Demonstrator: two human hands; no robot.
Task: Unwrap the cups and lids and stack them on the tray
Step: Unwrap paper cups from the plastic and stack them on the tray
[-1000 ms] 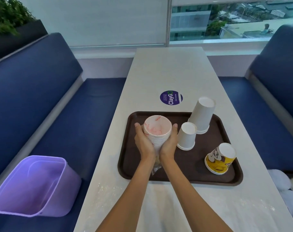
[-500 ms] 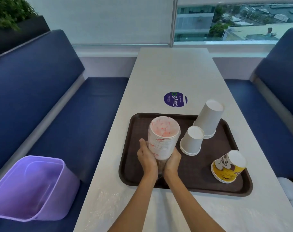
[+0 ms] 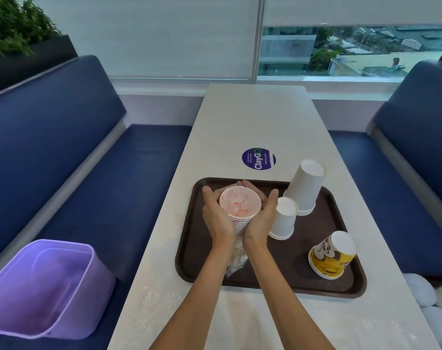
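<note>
Both my hands cup a stack of upside-down paper cups with red print (image 3: 240,207) over the left part of the brown tray (image 3: 273,286). My left hand (image 3: 216,218) curls round the stack's left side and my right hand (image 3: 259,218) round its right side, fingertips meeting behind it. Clear plastic wrap (image 3: 236,261) hangs crumpled below the stack between my wrists. Also upside down on the tray are a short white cup stack (image 3: 283,218), a tall white cup stack (image 3: 305,186) and a yellow printed cup stack (image 3: 332,253).
The tray lies on a long white table (image 3: 255,117) with a round purple sticker (image 3: 258,159). A purple bin (image 3: 43,286) sits on the blue bench at left. White round lids (image 3: 427,299) lie on the right bench. More clear wrap (image 3: 154,306) lies on the near table.
My hands have slid up from the base of the red-print stack to cup its upper part, and the stack sits lower over the tray. The other cups have not moved.
</note>
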